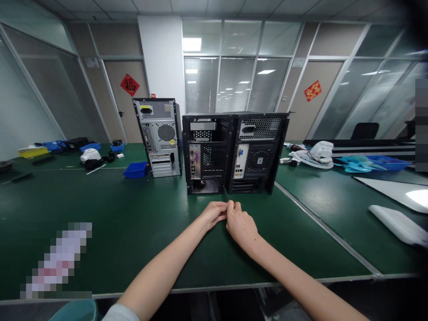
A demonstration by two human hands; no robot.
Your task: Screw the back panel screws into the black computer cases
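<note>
- Step in hand, prob: a thin tool (227,195) is held up to the lower R corner of the L black case (216,157), right by the seam w/ the R black case (246,183). Looks screwdriver-ish tbh, but whether a screw is met by the tip can't be made out.
- Next move imo: tip should be kept lined up w/ that corner, shaft steady, no sideways push.
- R hand (243,226): fingers are curled in, near end of the tool seemingly gripped; handle hidden.
- L hand (213,215): fingers are extended + pressed together, tips brought up to the R hand; can't tell if the tool's pinched there too.
- Forearms are angled in to a V, low over the green table (133,214).
- FYI silver case (157,147) is stood upright just beside, on the L.
</note>
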